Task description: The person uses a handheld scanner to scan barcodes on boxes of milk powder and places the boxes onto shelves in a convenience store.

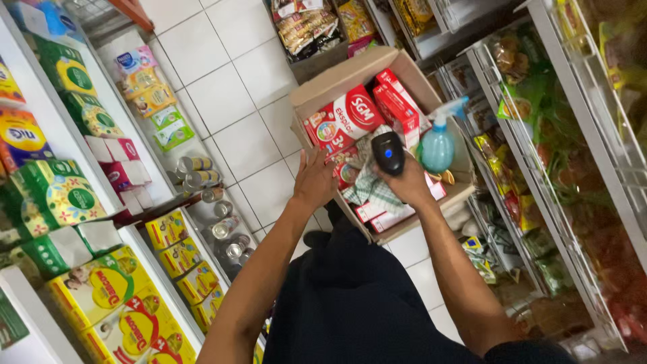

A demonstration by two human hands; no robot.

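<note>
- Closest to my lens sits dark clothing [357,303], filling the bottom centre, with both bare forearms running up from it toward twelve o'clock.
- Right hand [406,180] is clamped around a black handheld scanner [388,152]; I see its rounded head with a small blue light facing me, fingers wrapped below it.
- Left hand [314,178] is spread flat, fingers released and splayed, resting against the near left wall of the cardboard box [337,81] at about ten o'clock from the scanner; it grips nothing.
- That box sits on the floor between the two hands and beyond them, flaps open, at roughly twelve o'clock in my view.
- Inside it I count red-and-white cartons [344,118] standing at the far side, more of them lying flat toward the near edge.
- A checked cloth [371,189] is draped over the cartons, just beneath the scanner and touching the right hand.
- At two o'clock from the scanner, a teal spray bottle [439,145] stands upright in the box's right corner, nozzle pointing left.
- White floor tiles [222,74] run off at eleven o'clock.
- At nine o'clock, shelving carries green and yellow boxes [101,286], with tin cans [195,178] lying on a lower shelf nearer the aisle.
- At three o'clock, a rack [539,135] holds bagged goods in green and red wrappers, well apart from both hands.
</note>
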